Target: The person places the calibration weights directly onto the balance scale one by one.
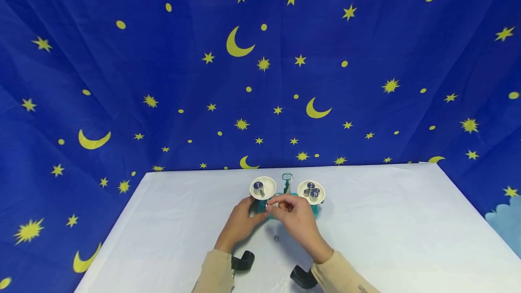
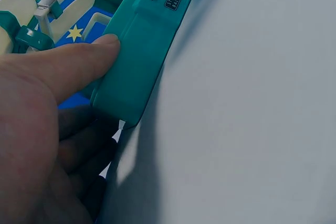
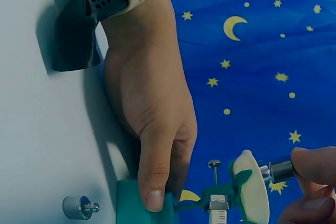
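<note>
A green student tray balance (image 2: 136, 51) stands on the white table. My left hand (image 1: 239, 223) grips the left end of its base, thumb on the front face and fingers curled behind. The left pan (image 1: 268, 183) carries a large metal weight (image 1: 258, 186) and a smaller one beside it. Several metal weights (image 1: 314, 194) stand in the right pan (image 1: 321, 188). In front of the left pan, my right hand (image 1: 300, 221) has thumb and fingertips brought together; whether something small is between them cannot be made out. The left wrist view shows the beam's metal rider (image 2: 48, 8).
One small metal weight (image 1: 276, 238) stands on the white table (image 1: 183, 238) in front of the balance. Black camera mounts (image 1: 244, 261) sit at both wrists. A blue curtain (image 1: 281, 80) with yellow stars and moons hangs behind the table.
</note>
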Motion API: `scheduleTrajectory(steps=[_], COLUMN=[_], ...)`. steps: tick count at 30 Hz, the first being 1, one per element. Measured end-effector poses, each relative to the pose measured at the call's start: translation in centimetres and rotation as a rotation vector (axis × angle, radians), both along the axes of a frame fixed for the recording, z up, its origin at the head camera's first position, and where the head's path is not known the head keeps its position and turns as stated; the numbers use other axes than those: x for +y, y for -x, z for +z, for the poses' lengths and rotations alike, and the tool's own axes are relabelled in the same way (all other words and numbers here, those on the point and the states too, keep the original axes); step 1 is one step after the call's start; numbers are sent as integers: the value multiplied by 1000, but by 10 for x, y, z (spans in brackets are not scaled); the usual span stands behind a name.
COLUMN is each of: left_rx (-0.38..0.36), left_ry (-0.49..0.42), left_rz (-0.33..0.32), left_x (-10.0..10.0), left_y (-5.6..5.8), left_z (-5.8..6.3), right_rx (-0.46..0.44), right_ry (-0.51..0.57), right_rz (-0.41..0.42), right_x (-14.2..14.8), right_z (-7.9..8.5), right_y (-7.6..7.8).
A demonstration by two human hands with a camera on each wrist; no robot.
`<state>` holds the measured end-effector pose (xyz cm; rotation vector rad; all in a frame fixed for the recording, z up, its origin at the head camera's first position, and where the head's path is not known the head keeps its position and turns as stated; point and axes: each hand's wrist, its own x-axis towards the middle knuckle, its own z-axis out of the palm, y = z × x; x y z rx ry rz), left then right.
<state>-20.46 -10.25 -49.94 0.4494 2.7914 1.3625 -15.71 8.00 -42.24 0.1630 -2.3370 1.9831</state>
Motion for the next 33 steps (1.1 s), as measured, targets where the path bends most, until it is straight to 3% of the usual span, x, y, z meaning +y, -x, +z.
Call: scheduleTrajectory(steps=[13,33], left_rx=[-25,-42], left_ry=[7,2], left_rz=[-2,13], left_x=[2,1], left_y=[1,2], left_z=[0,1], right_rx=[91,131], right_ry=[-14,-54], right_rz=[-44,-112], right_x=[-5,-15], right_z=[-3,-3], right_y=[8,19])
